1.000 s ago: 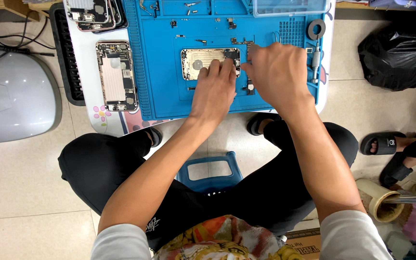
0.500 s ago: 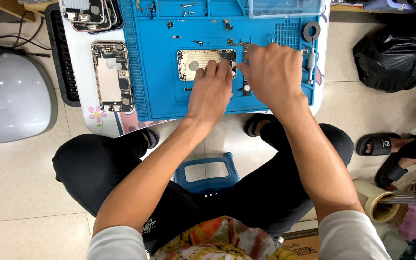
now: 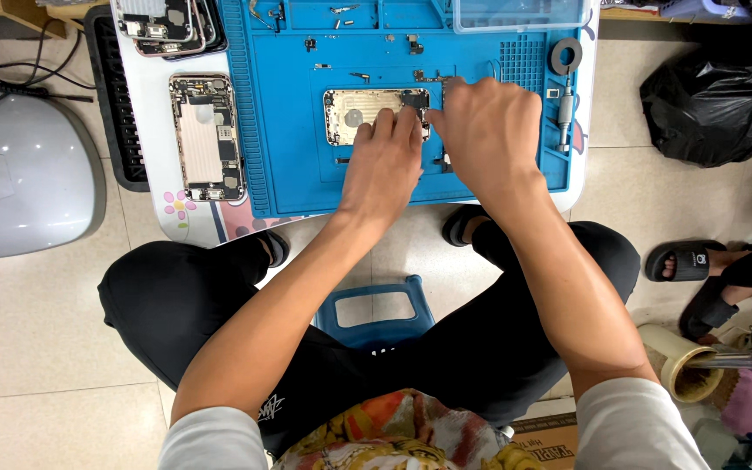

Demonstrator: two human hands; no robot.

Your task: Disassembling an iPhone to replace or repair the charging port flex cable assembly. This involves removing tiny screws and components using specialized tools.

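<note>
Head view: left hand (image 3: 382,165) lay flat, fingers together and extended, fingertips pressing on the open phone housing (image 3: 367,113). Right hand (image 3: 487,130) was curled, fingers bunched at the housing's right end; whether it pinched a tool or part I couldn't tell, the knuckles hid it.

Landmark: blue silicone repair mat (image 3: 289,165).
- Phone housing sat near the mat's centre, long side across, gold-coloured inside, a dark component at its right end.
- Small screws and brackets (image 3: 359,77) were scattered on the mat just above the housing.
- Screwdriver (image 3: 566,122) lay along the mat's right edge, with a black ring (image 3: 566,57) above it.
- Clear plastic lid (image 3: 520,13) sat at the mat's top right corner.
- Second opened phone (image 3: 208,137) lay just left of the mat on the white table (image 3: 154,183); a stack of more phones (image 3: 167,22) was above that one.
- Blue stool (image 3: 376,309) was below the mat, between the person's knees.
- Black plastic bag (image 3: 715,100) was on the floor, well right of the mat.
</note>
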